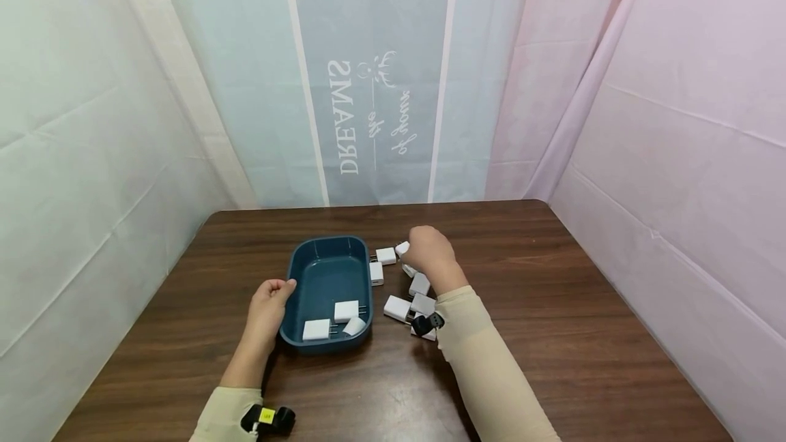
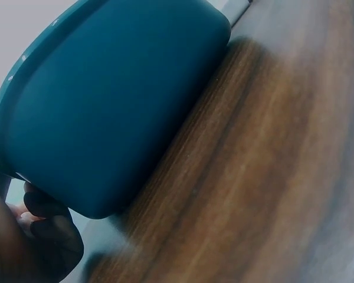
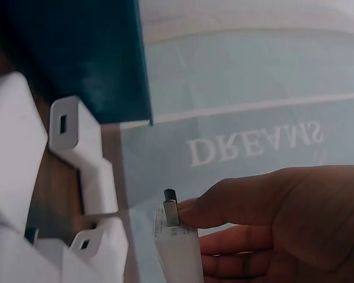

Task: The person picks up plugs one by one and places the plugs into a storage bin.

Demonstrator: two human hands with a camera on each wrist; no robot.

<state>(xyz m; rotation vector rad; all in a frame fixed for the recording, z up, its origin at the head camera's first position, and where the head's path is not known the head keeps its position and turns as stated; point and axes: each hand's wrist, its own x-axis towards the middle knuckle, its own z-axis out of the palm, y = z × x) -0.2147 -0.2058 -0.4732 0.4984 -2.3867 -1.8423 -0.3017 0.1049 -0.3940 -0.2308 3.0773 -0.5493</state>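
Note:
A dark teal plastic tray (image 1: 325,282) stands on the table with three white plug chargers (image 1: 316,330) in its near end. My left hand (image 1: 267,305) grips the tray's left rim, thumb over the edge and fingers curled against the outer wall (image 2: 112,112). Just right of the tray, my right hand (image 1: 430,254) is above the table. Between thumb and fingers it pinches a white plug charger (image 3: 180,250), one metal prong showing in the right wrist view. Beneath and beside that hand lie several loose white chargers (image 1: 397,308). Some are partly covered by the hand and sleeve.
The brown wooden table (image 1: 540,333) reaches back to a hanging curtain (image 1: 381,87) with mirrored lettering. Pale cloth walls rise on both sides. Two of the loose chargers (image 1: 376,273) lie close against the tray's right side.

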